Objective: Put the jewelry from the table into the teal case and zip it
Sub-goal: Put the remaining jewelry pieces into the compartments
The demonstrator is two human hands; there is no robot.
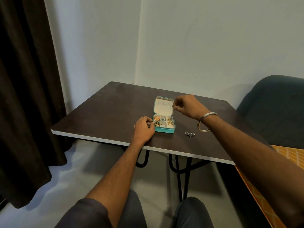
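The teal case [164, 130] lies open on the dark table [107, 112], its lid [162, 105] standing up at the back. Several compartments hold orange, silver, green and gold pieces. My right hand [187, 106] hovers over the case's right side and pinches a silver dangling earring [172, 115] that hangs above the right compartments. My left hand [144, 129] rests on the table with its fingers curled against the case's left front corner. A second silver jewelry piece [189, 134] lies on the table to the right of the case.
A silver bangle [205, 122] circles my right wrist. A dark green chair [276, 104] stands at the table's right, a dark curtain [24, 96] hangs at the left, and an orange patterned surface [289, 155] lies at the near right.
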